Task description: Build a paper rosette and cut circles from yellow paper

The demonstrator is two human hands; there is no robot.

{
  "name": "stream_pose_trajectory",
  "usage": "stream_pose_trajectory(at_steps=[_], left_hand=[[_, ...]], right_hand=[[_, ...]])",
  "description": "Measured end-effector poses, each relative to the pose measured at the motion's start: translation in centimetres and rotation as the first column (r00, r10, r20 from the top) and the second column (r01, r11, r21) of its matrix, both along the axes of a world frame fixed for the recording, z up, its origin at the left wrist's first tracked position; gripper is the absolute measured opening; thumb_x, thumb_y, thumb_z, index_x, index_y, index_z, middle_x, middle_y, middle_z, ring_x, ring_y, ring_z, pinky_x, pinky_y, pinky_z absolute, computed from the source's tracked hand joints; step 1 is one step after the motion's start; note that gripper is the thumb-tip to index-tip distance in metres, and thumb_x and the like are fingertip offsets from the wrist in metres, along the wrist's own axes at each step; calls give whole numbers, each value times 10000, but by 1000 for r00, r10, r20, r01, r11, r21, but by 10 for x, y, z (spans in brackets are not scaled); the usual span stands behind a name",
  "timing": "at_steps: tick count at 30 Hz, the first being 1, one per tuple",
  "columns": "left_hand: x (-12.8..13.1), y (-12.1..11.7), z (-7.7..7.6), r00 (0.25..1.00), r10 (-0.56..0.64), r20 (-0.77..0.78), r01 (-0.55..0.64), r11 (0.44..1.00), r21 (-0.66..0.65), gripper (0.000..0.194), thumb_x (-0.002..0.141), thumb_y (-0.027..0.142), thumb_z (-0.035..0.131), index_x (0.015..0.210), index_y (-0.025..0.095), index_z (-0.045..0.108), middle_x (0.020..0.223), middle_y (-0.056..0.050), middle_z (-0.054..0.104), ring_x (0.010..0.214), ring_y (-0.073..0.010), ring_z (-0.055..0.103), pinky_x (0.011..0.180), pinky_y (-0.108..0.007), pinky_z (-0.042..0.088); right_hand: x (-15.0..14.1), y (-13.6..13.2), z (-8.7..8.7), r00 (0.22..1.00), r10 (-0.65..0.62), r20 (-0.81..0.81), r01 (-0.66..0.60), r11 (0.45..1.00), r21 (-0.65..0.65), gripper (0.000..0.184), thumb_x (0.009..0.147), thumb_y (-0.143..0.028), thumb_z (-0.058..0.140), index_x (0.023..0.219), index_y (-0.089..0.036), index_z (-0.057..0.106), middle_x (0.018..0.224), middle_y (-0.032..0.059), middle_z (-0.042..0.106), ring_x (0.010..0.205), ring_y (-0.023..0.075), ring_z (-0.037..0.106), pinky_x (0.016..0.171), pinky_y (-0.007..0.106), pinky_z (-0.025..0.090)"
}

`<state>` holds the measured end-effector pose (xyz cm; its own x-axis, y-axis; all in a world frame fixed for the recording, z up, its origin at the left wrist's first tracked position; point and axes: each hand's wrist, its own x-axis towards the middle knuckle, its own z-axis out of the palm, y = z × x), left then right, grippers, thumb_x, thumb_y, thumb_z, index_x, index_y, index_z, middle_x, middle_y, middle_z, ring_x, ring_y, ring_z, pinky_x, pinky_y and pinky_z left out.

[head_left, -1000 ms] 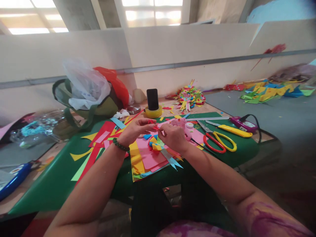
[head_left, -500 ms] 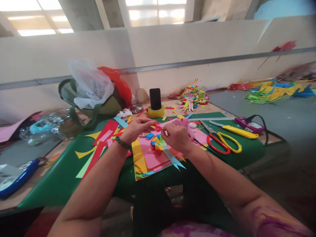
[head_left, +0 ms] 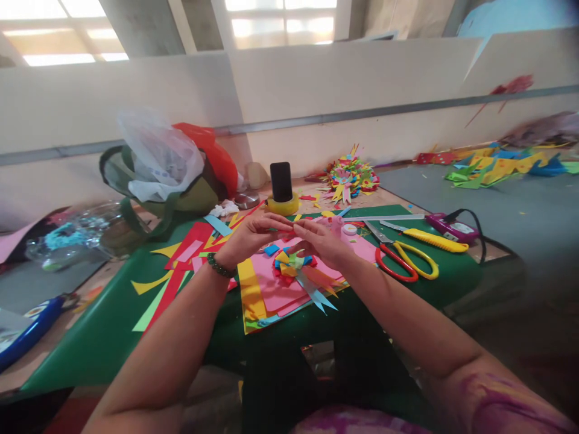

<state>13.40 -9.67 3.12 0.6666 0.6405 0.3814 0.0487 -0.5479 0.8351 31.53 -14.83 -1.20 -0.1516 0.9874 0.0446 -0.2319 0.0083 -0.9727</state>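
Rosette (head_left: 289,268) of red, blue, yellow and green paper is being supported, at the clock's centre, by pink sheets (head_left: 275,298) on a green mat (head_left: 99,343). Its pale blue streamer (head_left: 316,295) is being pointed toward 5 o'clock. The left hand (head_left: 248,238) is being held above the work at 10 o'clock, and the right hand (head_left: 321,241) at 2 o'clock. Their fingertips are being brought together at 12 o'clock, just past the rosette; whether any scrap is being clamped between them cannot be told. A dark bead bracelet (head_left: 221,265) is being worn on the left wrist. Near the right hand, a pink glue gun (head_left: 335,224) is being partly hidden at 2 o'clock. Scissors (head_left: 402,259) with red and yellow handles are being kept at 3 o'clock, with a yellow cutter (head_left: 434,239) just beyond. Red strips (head_left: 168,295) are being left around 9 o'clock. At 12 o'clock, farther off, a phone (head_left: 281,181) is being propped upright in a yellow tape roll (head_left: 283,207); a paper flower bundle (head_left: 351,178) is being kept at 1 o'clock.
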Motion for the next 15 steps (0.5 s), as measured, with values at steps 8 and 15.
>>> stream_pose_trajectory(at_steps=[8, 15], left_hand=[[-4, 3, -4, 999, 48, 19, -46, 992, -118, 421, 666, 286, 813, 1078, 234, 746, 1164, -79, 704, 999, -224, 667, 770, -294, 551], [-2, 4, -3, 986, 166, -4, -145, 846, -514, 388, 681, 457, 804, 897, 141, 741, 846, -87, 757, 743, -185, 724, 643, -249, 549]], right_hand=[[3, 4, -7, 992, -123, 40, 110, 963, 247, 393, 680, -538, 782, 741, -179, 633, 647, -22, 675, 485, 72, 589, 497, 198, 517], [-4, 3, -18, 887, -441, 135, 288, 758, 585, 260, 807, -484, 682, 844, -227, 691, 733, 14, 708, 638, 167, 689, 611, 306, 576]])
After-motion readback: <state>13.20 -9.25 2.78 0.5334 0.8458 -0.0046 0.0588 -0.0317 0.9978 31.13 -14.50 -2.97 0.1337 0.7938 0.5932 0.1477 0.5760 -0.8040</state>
